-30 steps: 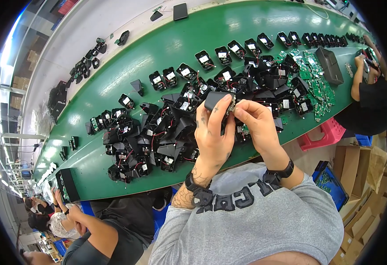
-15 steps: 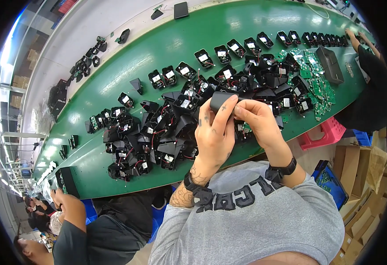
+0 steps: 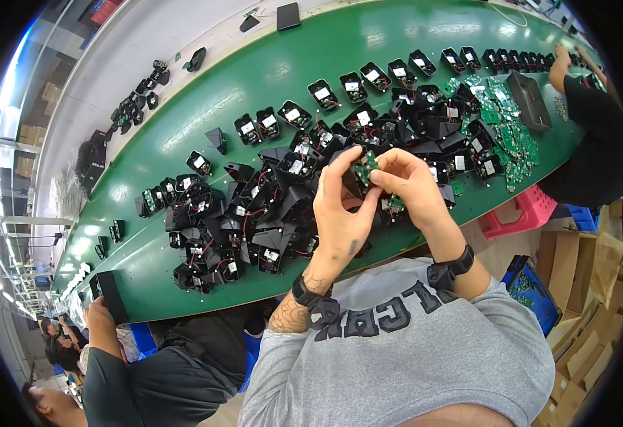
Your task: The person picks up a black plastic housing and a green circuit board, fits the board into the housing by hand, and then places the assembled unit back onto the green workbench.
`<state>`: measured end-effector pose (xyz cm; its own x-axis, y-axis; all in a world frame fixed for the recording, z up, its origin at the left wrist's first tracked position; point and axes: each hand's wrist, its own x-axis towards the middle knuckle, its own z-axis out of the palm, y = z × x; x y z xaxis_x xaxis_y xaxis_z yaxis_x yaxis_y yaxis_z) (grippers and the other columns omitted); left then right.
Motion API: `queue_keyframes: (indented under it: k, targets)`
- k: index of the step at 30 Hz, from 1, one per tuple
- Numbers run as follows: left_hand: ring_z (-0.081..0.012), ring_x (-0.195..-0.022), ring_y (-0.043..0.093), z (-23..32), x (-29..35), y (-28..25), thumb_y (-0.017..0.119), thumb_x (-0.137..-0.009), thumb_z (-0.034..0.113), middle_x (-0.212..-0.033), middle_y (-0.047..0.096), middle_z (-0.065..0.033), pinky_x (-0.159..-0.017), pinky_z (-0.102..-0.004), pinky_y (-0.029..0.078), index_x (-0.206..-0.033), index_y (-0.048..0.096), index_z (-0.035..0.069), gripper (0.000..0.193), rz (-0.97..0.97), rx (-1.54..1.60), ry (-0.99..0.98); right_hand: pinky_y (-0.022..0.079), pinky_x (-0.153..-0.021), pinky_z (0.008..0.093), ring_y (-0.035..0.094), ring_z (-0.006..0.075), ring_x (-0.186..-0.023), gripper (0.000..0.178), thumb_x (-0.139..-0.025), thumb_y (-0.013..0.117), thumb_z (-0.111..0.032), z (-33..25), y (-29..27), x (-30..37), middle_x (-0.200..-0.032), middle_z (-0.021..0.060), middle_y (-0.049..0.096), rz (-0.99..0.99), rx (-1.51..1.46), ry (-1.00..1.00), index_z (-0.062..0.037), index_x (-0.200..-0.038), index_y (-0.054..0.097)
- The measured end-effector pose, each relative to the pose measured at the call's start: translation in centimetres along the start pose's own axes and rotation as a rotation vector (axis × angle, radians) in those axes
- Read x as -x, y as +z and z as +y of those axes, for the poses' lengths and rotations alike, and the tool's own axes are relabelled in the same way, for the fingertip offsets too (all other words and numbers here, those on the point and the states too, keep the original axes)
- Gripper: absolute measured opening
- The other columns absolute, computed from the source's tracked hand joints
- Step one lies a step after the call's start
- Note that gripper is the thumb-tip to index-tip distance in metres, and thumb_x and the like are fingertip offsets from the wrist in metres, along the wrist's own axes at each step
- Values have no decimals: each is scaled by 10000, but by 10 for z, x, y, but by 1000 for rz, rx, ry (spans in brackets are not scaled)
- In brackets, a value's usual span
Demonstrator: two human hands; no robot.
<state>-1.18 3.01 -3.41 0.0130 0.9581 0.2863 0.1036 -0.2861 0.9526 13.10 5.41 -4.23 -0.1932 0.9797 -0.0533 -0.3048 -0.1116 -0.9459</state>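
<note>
While the left hand's grip is clamped around a black housing, the right hand's thumb and fingers pinch a small green circuit board at its open face, above the counter's crowded middle. Steadying the shell and handling the thin board by its edges would likely protect its components. Hard, tapered plastic housings lie heaped left; flat, glinting boards spread right.

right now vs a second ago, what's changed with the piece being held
The black housing has been turned, its green circuit board now facing the camera. Nothing was visibly let go: the left hand still holds it, the right hand stays at its edge. The piled housings look unchanged.
</note>
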Motion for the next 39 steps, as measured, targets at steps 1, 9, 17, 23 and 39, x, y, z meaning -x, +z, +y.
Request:
queue_keyframes:
  k: [1, 9, 17, 23, 39]
  targets:
    - [-167, -919, 633, 0, -2, -5, 695, -770, -51, -1128, 563, -104, -775, -270, 556, -1344, 360, 86, 679, -68, 45, -73, 466, -676, 212, 572, 58, -741, 140, -820, 701, -111, -2, -4, -1, -826, -1, 626, -2, -1, 1, -35, -892, 609]
    - [-181, -885, 634, 9, -9, -29, 635, -788, -79, -1144, 541, -125, -708, -286, 564, -1345, 354, 86, 645, -205, 419, -316, 442, -578, 192, 563, 60, -636, 154, -797, 726, -144, -5, -20, -2, -759, 10, 647, -47, -56, 161, -18, -874, 684]
    - [-88, -832, 578, -8, -3, -16, 531, -861, -20, -1060, 557, -63, -619, -250, 536, -1294, 449, 121, 463, -119, 127, -86, 461, -567, 188, 594, 73, -662, 118, -796, 713, -82, -11, -10, 5, -801, 44, 655, -110, -8, 50, 18, -843, 674]
    - [-201, -961, 615, 1, 0, -13, 490, -877, -16, -1179, 561, -158, -672, -320, 579, -1352, 343, 97, 510, -154, 562, -256, 467, -541, 189, 608, 75, -619, 74, -768, 715, -16, -30, 5, 12, -734, 39, 653, 61, 251, 15, 24, -816, 675]
    - [-103, -652, 543, 12, 7, -12, 487, -930, 27, -929, 528, -68, -509, -230, 479, -1398, 226, 135, 547, -282, 476, -320, 480, -844, 275, 593, 118, -965, 413, -852, 638, -45, -26, 4, 4, -1108, 66, 614, -175, 81, -4, 2, -1249, 534]
